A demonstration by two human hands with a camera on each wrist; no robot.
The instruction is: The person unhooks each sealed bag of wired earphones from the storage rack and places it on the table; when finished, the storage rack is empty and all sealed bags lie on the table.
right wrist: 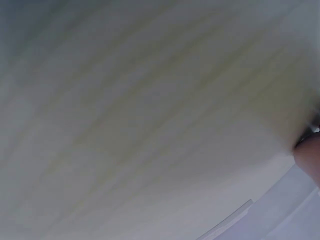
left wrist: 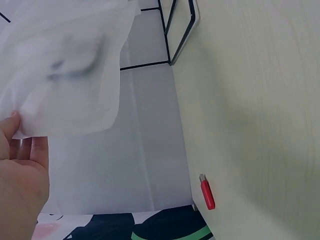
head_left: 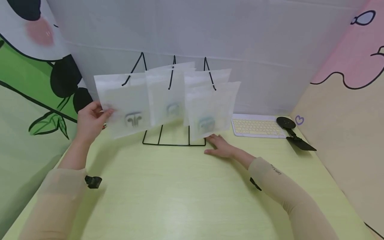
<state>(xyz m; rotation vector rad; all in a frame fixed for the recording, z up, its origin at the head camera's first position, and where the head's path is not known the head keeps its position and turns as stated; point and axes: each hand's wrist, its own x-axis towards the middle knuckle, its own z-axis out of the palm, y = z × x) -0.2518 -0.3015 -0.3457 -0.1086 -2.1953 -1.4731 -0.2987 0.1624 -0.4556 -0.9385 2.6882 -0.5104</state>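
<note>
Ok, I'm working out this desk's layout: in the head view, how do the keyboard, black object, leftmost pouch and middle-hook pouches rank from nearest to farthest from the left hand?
From the left hand:
1. Leftmost pouch: in its grip, at the edge.
2. Middle-hook pouches: just right of that pouch.
3. Keyboard: right side, against the back.
4. Black object: far right, beyond the keyboard.

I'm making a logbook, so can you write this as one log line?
left fingers: pinch leftmost pouch edge | right fingers: near black rack | other pouches: on hooks | keyboard: on table
</note>
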